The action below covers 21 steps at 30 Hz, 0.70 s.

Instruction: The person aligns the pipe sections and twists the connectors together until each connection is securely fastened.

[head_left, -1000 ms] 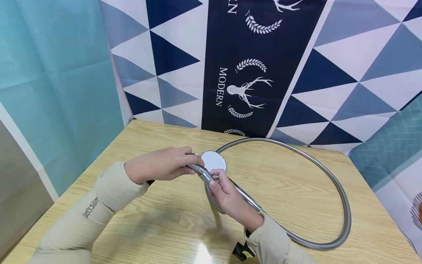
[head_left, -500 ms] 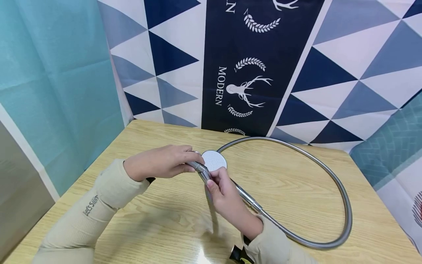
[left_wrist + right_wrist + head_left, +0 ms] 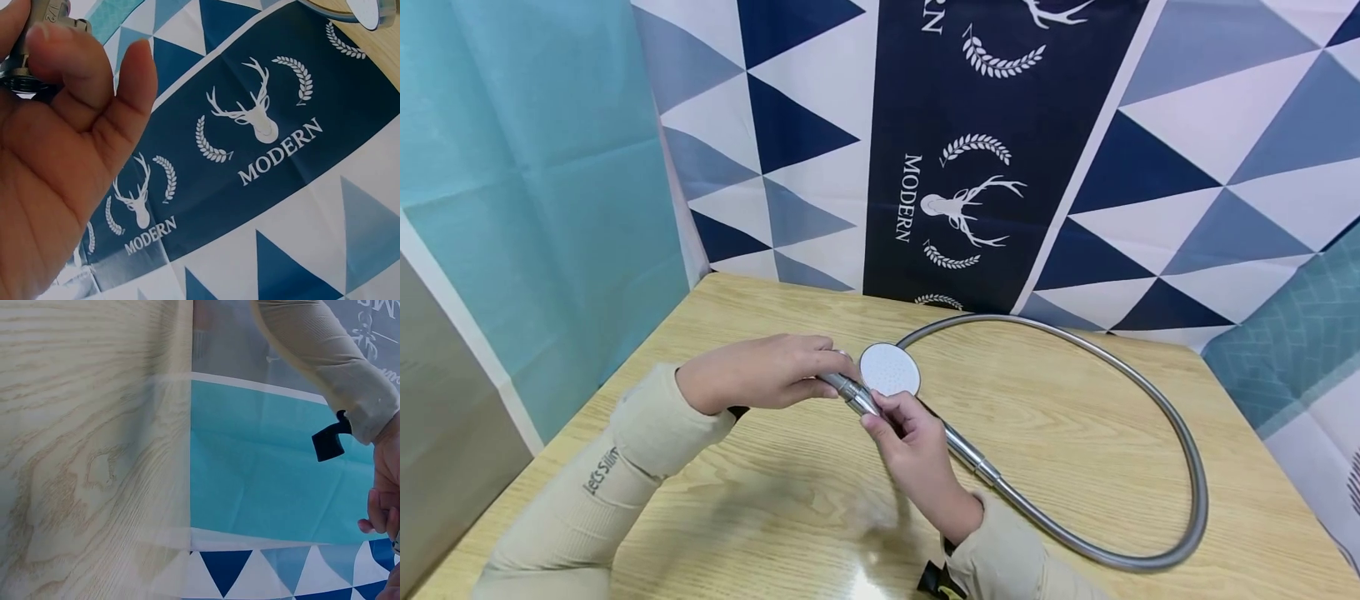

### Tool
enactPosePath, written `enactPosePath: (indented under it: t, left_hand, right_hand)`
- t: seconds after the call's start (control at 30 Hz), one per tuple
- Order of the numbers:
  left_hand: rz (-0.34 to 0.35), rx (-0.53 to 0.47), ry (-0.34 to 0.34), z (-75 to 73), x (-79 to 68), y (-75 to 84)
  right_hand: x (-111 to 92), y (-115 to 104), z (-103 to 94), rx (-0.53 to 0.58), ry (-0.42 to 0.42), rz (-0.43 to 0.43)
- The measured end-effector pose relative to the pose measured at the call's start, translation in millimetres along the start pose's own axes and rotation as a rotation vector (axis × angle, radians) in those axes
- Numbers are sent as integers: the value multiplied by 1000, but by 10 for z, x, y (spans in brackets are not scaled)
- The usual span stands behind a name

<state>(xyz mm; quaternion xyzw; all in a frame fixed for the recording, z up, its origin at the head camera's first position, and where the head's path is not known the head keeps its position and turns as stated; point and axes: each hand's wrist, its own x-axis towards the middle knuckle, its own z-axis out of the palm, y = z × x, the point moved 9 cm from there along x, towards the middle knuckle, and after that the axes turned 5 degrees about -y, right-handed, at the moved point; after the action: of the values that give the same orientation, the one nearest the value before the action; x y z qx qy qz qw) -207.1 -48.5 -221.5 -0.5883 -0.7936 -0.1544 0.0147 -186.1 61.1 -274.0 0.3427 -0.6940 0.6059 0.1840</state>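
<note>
My left hand holds a metal fitting, mostly hidden by its fingers. In the left wrist view that fitting bears a "1/2" mark and has a black ring at one end. My right hand pinches the chrome connector of a shower hose between thumb and fingers, lined up against the fitting. Whether the two are threaded together I cannot tell. Just behind the hands lies a shower head with a white round face, its chrome handle running under the right hand's far side.
The grey metal hose makes a wide loop over the right half of the wooden table. Behind stands a patterned cloth, with a teal curtain on the left. A black strap piece hangs at the right cuff.
The right hand's fingers and thumb have shifted on the connector, and its wrist has moved slightly left. The left hand keeps its hold almost still. The shower head lies where it was.
</note>
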Motion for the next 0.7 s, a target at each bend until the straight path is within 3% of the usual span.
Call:
enactPosePath:
  t: [0.33, 0.7]
  left_hand:
    - [26, -6, 2, 27, -5, 12]
    - [-10, 7, -2, 67, 2, -13]
  right_hand:
    - [-16, 97, -35, 14, 77, 114]
    - [-20, 122, -35, 24, 89, 115]
